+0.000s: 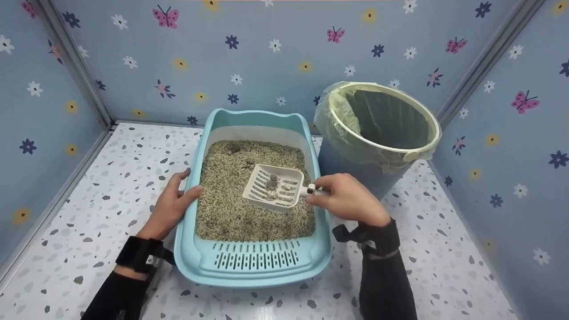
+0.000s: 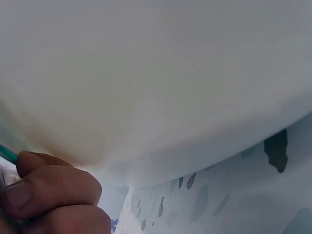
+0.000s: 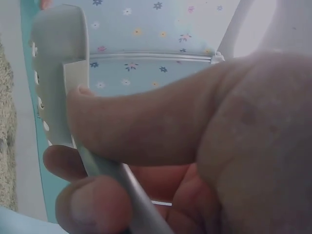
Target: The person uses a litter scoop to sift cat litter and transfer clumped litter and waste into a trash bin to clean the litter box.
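My right hand [image 1: 349, 198] grips the handle of a pale litter scoop [image 1: 280, 191], whose slotted bowl is over the right half of the blue litter box [image 1: 253, 281]. A dark clump [image 1: 272, 182] and some lighter bits lie in the bowl. In the right wrist view, thumb and fingers wrap the scoop's grey handle [image 3: 139, 200]. With the thumb over the rim, my left hand [image 1: 171, 204] holds the box's left side. Its curled fingers [image 2: 58, 187] show against the pale outer wall in the left wrist view. Grainy litter [image 1: 231, 209] covers the box floor, with darker spots near the back.
Just right of the box stands a blue bin [image 1: 346, 166] with a pale ring and a yellowish liner [image 1: 326, 111] draped over its rim. Flower-patterned wall panels [image 1: 275, 66] enclose the back and sides. The floor [image 1: 133, 178] is white with grey specks.
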Motion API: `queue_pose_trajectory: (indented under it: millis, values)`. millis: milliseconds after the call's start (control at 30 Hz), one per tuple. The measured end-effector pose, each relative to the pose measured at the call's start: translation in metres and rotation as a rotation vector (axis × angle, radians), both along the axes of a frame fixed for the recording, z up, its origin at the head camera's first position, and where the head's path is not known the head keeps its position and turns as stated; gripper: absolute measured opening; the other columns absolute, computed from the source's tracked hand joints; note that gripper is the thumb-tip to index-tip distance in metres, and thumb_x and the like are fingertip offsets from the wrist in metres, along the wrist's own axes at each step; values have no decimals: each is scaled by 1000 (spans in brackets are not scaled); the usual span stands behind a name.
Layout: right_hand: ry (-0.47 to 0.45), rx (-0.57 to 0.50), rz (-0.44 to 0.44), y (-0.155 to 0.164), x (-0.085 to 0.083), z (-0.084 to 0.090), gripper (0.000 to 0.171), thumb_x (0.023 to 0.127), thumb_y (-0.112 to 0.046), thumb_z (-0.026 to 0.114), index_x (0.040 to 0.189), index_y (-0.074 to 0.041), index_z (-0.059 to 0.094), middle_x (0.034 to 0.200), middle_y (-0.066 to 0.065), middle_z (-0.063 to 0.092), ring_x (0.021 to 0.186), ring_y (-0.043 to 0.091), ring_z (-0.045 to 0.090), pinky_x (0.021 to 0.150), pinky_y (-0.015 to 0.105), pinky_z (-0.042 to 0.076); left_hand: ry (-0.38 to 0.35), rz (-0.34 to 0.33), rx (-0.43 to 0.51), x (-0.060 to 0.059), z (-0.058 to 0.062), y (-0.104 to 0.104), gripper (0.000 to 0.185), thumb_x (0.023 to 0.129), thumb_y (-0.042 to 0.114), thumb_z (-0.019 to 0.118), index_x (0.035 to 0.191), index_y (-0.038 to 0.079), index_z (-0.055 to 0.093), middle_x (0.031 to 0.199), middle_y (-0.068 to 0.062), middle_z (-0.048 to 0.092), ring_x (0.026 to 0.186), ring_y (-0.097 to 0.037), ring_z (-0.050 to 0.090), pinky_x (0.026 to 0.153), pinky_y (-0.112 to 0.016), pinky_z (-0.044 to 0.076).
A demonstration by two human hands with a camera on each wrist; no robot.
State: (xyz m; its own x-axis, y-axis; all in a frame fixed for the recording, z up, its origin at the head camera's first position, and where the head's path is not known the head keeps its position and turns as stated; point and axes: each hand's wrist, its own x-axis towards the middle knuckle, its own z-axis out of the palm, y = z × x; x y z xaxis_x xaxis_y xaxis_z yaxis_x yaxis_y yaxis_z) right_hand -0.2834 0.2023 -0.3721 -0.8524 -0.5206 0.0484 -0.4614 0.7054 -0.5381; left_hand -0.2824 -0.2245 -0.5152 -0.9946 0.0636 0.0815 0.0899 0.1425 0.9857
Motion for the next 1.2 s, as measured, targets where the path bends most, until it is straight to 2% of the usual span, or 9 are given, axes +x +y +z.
queue_pose_trajectory:
  millis: [267,433,533,700,900,1067,1200]
  values:
    - [8,-15,-18,-1,-1,1,17,103,-31,81,89,-23,75,67,-10,53,61,12,49,61,36,46,-4,-14,15,-3,1,4,78,115,33,63,176,7,22,108,-33,74,85,-28,80,75,-40,68]
    - [0,-30,2,-3,0,7,22,105,-35,80,89,-21,75,66,-11,47,59,10,45,60,33,41,-1,-13,6,-4,2,3,79,115,35,62,177,8,21,112,-33,74,88,-28,80,76,-40,68]
    - [27,-22,-1,-2,0,16,25,106,-38,79,87,-22,74,65,-11,44,58,10,45,59,33,41,2,-13,-6,-3,2,2,80,115,36,62,177,8,20,116,-33,74,91,-28,80,78,-38,67]
    - [73,-20,-39,6,0,42,34,105,-37,79,79,-20,65,65,-10,41,59,11,42,59,33,40,-3,-16,-14,-2,2,0,82,115,38,62,178,9,17,122,-33,73,94,-27,79,81,-37,67]
    - [99,-13,-110,25,-3,87,37,108,-36,77,79,-15,65,66,-6,43,62,14,41,58,32,37,0,-10,-10,-1,3,-3,82,115,37,61,178,9,17,117,-33,74,90,-28,79,79,-38,67]
    - [142,24,-205,46,-7,121,41,110,-41,73,83,-10,69,67,-3,45,62,18,44,57,33,38,6,-2,-7,-1,1,-2,82,115,36,63,178,8,18,114,-32,74,88,-28,79,77,-40,68]
    - [162,34,-297,67,-18,135,44,108,-44,74,82,-9,71,65,-4,42,63,19,43,56,34,36,5,1,-4,-1,-1,-1,81,115,36,63,177,8,20,112,-32,74,86,-28,79,75,-40,68]
